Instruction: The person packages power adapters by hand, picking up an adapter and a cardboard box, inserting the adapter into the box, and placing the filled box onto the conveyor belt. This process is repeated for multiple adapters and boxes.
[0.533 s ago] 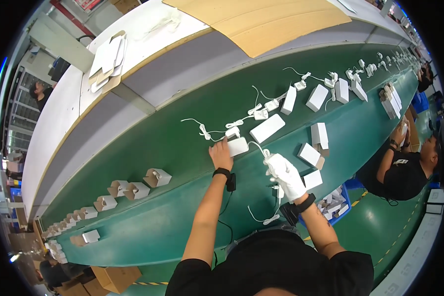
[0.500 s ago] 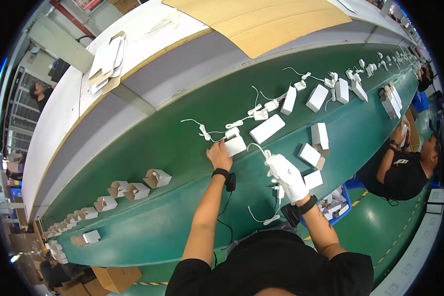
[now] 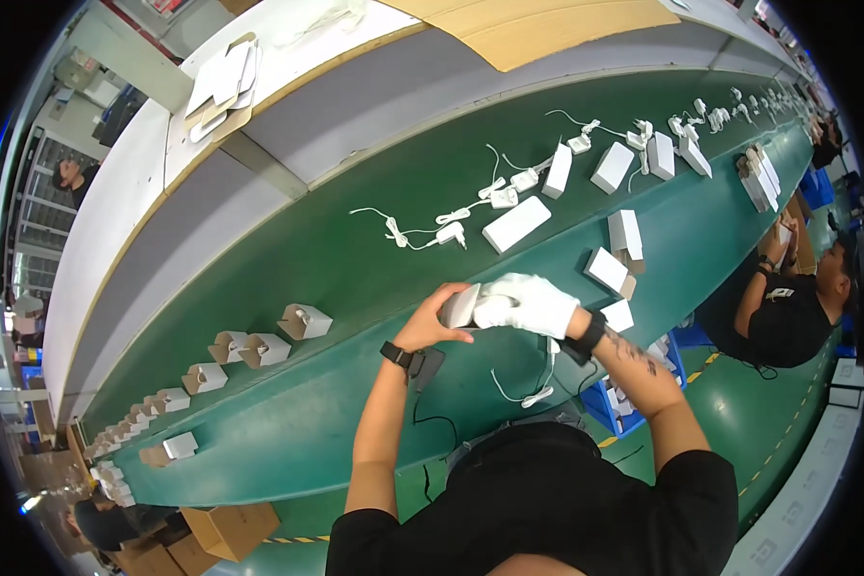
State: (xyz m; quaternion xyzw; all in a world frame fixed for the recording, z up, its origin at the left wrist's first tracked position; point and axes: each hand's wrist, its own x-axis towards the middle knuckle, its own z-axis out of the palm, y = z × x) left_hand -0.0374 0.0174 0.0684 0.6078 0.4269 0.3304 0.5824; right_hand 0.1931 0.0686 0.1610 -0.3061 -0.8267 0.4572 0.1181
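Note:
Above the near green bench, my left hand (image 3: 430,319) has its fingers wrapped round a small white box (image 3: 460,307). My right hand (image 3: 531,305), in a white glove, is closed at the mouth of that box. Between its fingers and the box shows a rounded white adapter (image 3: 492,310); how far it sits inside is hidden by the glove. Below my right wrist, another white adapter with a cable (image 3: 538,396) lies near the bench edge. Ahead of my hands, a white plug adapter (image 3: 448,233) with a bundled cable rests on the conveyor.
A closed white box (image 3: 516,225) and several corded adapters stretch along the belt to the right. Open boxes (image 3: 304,322) stand in a row at left. More boxes (image 3: 611,272) lie right of my hands. A blue bin (image 3: 600,403) stands below; a co-worker (image 3: 787,307) sits at right.
My left hand has lifted the white box off the belt and brought it nearer. My right hand has moved left and up, bringing the adapter to the box's mouth.

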